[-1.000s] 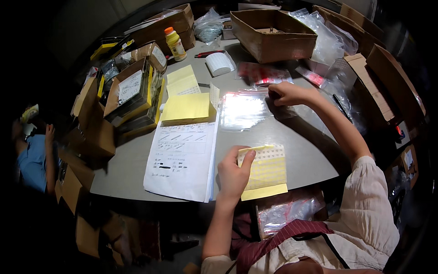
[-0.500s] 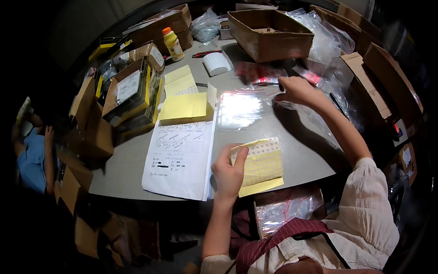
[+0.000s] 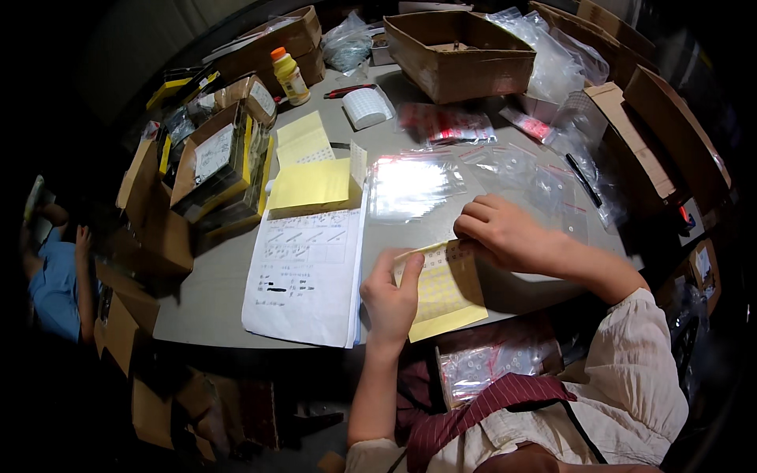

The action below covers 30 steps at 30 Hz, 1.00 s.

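Note:
My left hand [image 3: 389, 303] holds a yellow sheet of small printed stickers [image 3: 441, 292] by its left side, thumb on top, over the table's front edge. At the sheet's upper right corner is my right hand [image 3: 498, 229], its fingers bent together; what they pinch, if anything, is hidden. Just beyond the hands lies a shiny stack of clear zip bags [image 3: 412, 188]. More clear bags with small ring-like pieces inside [image 3: 544, 185] are spread to the right of it. Left of the sheet rests a notepad with handwriting [image 3: 303, 288], with a folded yellow sheet [image 3: 311, 185] across its top.
Red-printed bags [image 3: 445, 124], a roll of white labels [image 3: 367, 108] and an open cardboard box [image 3: 461, 67] stand farther back. A black pen [image 3: 583, 180] lies at right. A yellow bottle [image 3: 291, 77] stands near stacked boxes [image 3: 217, 169]. Another person in blue [image 3: 59, 272] is far left.
My right hand has come back from the bags at the far right to the sticker sheet's upper corner. The left hand keeps its hold on the sheet. The view has shifted slightly.

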Tool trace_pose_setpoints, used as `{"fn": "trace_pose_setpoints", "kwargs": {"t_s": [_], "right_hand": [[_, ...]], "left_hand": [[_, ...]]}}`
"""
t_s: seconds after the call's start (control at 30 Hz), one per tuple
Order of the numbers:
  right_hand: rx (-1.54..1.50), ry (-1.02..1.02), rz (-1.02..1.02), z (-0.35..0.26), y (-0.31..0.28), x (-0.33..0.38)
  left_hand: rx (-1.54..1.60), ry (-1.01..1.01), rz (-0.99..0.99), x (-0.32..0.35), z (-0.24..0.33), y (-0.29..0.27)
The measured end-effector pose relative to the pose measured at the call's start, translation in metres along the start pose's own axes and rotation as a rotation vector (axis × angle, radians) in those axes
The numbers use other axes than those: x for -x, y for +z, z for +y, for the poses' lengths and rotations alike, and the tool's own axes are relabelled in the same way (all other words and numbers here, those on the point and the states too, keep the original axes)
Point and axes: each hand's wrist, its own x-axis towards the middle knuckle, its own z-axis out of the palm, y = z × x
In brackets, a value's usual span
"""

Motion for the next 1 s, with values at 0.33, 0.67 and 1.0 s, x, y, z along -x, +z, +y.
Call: {"fn": "trace_pose_setpoints", "kwargs": {"t_s": [0.33,0.67,1.0], "right_hand": [[-0.254,0.008,0.095,0.047,0.005,-0.017],[0.171,0.448,-0.313,0.152,0.034,-0.094],[-0.245,0.257,-0.213,0.142,0.012,-0.086]], "left_hand": [[-0.116,-0.047,0.006,-0.003,0.002,-0.003],[-0.070,-0.146,-0.022,-0.003,-0.005,-0.001],[0.045,-0.051,-0.071,-0.003,-0.016,0.004]]}}
